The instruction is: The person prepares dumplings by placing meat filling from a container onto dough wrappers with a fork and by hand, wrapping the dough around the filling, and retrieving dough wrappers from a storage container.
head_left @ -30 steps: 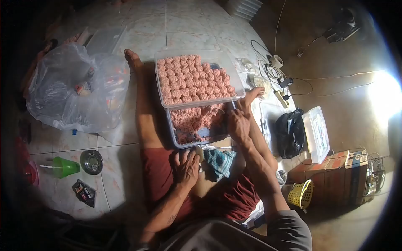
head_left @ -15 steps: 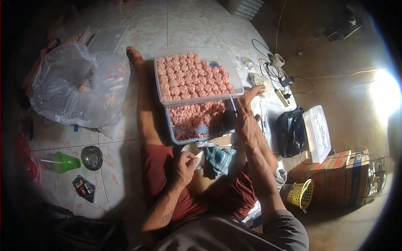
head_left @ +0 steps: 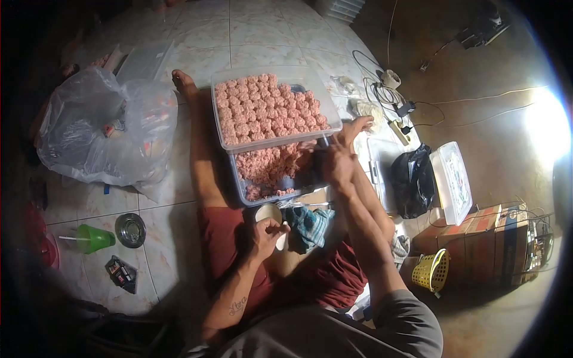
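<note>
A clear plastic box point(head_left: 334, 110) filled with rows of pink minced balls point(head_left: 262, 110) rests across the top of a blue tub point(head_left: 242, 194). Loose pink mince point(head_left: 262, 164) lies in the tub under it. My right hand point(head_left: 341, 167) is at the tub's right side, with its fingers smeared by motion; whether it holds anything does not show. Low in front of me, my left hand point(head_left: 267, 234) is closed on a thin white piece point(head_left: 282, 241). Close to it are a pale round cup point(head_left: 268, 212) and a teal checked cloth point(head_left: 309, 227).
At the left stand a large clear plastic bag point(head_left: 77, 131), a green cup point(head_left: 95, 238) and a metal dish point(head_left: 130, 230). On the right are a black bag point(head_left: 413, 182), a white-lidded box point(head_left: 453, 182), a yellow basket point(head_left: 430, 271), cartons point(head_left: 471, 244) and cables point(head_left: 382, 89).
My right hand has shifted slightly left and down beside the tub, now blurred. The white piece in my left hand has tilted and shows less. The whole view has shifted a little.
</note>
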### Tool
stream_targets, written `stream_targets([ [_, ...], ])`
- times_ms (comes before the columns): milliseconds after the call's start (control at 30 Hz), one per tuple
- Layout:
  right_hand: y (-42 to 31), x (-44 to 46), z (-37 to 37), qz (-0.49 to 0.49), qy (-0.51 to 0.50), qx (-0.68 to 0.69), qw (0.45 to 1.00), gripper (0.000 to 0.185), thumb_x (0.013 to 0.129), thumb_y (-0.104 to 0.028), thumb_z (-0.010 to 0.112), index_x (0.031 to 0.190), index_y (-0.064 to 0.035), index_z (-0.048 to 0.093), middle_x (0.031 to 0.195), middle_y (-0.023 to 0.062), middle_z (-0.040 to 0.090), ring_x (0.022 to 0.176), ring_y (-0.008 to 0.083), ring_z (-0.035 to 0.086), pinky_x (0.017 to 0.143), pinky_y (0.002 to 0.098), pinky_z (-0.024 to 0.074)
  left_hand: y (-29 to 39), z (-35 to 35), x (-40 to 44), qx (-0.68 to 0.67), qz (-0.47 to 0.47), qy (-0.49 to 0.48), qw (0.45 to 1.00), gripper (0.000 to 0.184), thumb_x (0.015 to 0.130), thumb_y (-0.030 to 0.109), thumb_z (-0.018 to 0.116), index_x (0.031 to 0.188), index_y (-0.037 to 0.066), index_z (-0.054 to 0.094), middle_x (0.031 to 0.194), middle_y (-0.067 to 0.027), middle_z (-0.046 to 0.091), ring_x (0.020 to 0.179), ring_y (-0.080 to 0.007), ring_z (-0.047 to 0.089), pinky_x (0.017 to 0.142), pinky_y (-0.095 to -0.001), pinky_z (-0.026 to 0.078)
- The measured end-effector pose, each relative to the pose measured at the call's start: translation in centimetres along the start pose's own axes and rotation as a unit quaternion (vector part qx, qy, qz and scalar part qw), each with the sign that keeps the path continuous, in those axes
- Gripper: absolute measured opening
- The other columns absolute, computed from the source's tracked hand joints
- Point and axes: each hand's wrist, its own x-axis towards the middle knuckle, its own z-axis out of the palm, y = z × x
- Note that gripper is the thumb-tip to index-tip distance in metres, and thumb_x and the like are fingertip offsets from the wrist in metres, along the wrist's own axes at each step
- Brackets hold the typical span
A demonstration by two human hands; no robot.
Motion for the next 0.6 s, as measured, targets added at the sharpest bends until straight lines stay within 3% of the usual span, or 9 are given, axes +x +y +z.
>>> stream_targets([
  [100,-5.3,-1.5,0.5,-0.238,-0.118,-0.034,0.964,0.039,0.066,-0.039,0.086,0.097,-0.0183,0.072,0.107,0.0052,0.071,0.108,0.0242,0.065,0.092,0.0492,0.0352,-4.1,1.5,1.9,-0.125,0.108,0.049,0.985,0.022,0.090,0.023,0.080,0.086,0.003,0.071,0.077,-0.0048,0.071,0.070,-0.0132,0.064,0.065,-0.0298,0.051],
  [167,-7.3,-2.7,0.5,-0.279,-0.031,0.105,0.954,0.045,0.061,-0.036,0.089,0.100,-0.0197,0.072,0.110,0.0039,0.071,0.110,0.0230,0.065,0.089,0.0510,0.0370,-3.7,0.7,2.1,-0.231,0.086,0.048,0.968,0.029,0.091,0.032,0.078,0.085,0.005,0.071,0.074,-0.0051,0.068,0.067,-0.0157,0.061,0.065,-0.0323,0.049],
  [200,-8.2,-1.9,-0.8,-0.172,-0.138,-0.071,0.973,0.045,0.063,-0.035,0.088,0.104,-0.0209,0.072,0.114,0.0024,0.072,0.114,0.0211,0.064,0.090,0.0526,0.0377,-2.5,-0.8,1.6,-0.172,0.063,0.032,0.982,0.034,0.093,0.035,0.076,0.083,0.004,0.066,0.077,-0.0008,0.063,0.073,-0.0115,0.056,0.068,-0.0300,0.047],
  [233,-6.5,-1.1,-1.3,-0.138,-0.086,0.014,0.987,0.039,0.068,-0.029,0.085,0.104,-0.0212,0.073,0.116,0.0022,0.072,0.109,0.0230,0.066,0.091,0.0537,0.0381,-1.7,-1.5,1.1,-0.115,0.035,0.016,0.993,0.040,0.095,0.039,0.074,0.081,0.004,0.061,0.079,0.0036,0.058,0.078,-0.0073,0.051,0.071,-0.0276,0.044],
  [300,-5.3,-0.6,-4.7,-0.069,-0.037,0.069,0.995,0.022,0.079,-0.021,0.071,0.101,-0.0173,0.075,0.103,0.0062,0.073,0.100,0.0246,0.070,0.092,0.0573,0.0380,-1.9,-1.4,0.5,-0.145,0.052,0.041,0.987,0.050,0.099,0.050,0.064,0.080,0.004,0.060,0.076,-0.0006,0.059,0.074,-0.0103,0.052,0.068,-0.0319,0.045],
  [367,-2.4,0.6,-4.7,-0.032,-0.079,0.097,0.992,0.022,0.079,-0.021,0.070,0.100,-0.0158,0.076,0.106,0.0098,0.073,0.102,0.0269,0.069,0.093,0.0584,0.0376,1.3,-3.7,0.0,0.059,-0.018,-0.002,0.998,0.060,0.101,0.059,0.052,0.085,0.002,0.062,0.077,-0.0097,0.062,0.073,-0.0155,0.056,0.069,-0.0348,0.045],
  [433,-0.2,1.5,-1.8,-0.050,-0.010,0.056,0.997,0.024,0.079,-0.021,0.070,0.101,-0.0153,0.076,0.107,0.0114,0.073,0.105,0.0275,0.068,0.096,0.0588,0.0371,0.6,-3.2,0.3,0.048,-0.008,0.002,0.999,0.060,0.104,0.057,0.046,0.091,0.002,0.065,0.082,-0.0180,0.062,0.078,-0.0188,0.062,0.071,-0.0375,0.046],
  [567,-2.5,0.9,1.2,-0.132,0.141,0.024,0.981,0.029,0.078,-0.020,0.071,0.106,-0.0134,0.074,0.109,0.0152,0.072,0.113,0.0293,0.066,0.106,0.0587,0.0341,-2.6,-0.7,1.9,-0.209,-0.026,0.015,0.977,0.051,0.106,0.052,0.048,0.109,0.003,0.064,0.102,-0.0136,0.066,0.097,-0.0200,0.065,0.086,-0.0385,0.049],
  [600,-3.3,1.5,0.5,-0.136,0.043,-0.007,0.990,0.033,0.079,-0.021,0.071,0.111,-0.0160,0.072,0.109,0.0128,0.072,0.113,0.0300,0.066,0.107,0.0581,0.0331,-3.8,0.2,2.5,-0.354,-0.064,-0.023,0.933,0.048,0.106,0.049,0.049,0.117,0.004,0.061,0.112,-0.0109,0.064,0.103,-0.0205,0.064,0.093,-0.0383,0.050],
])
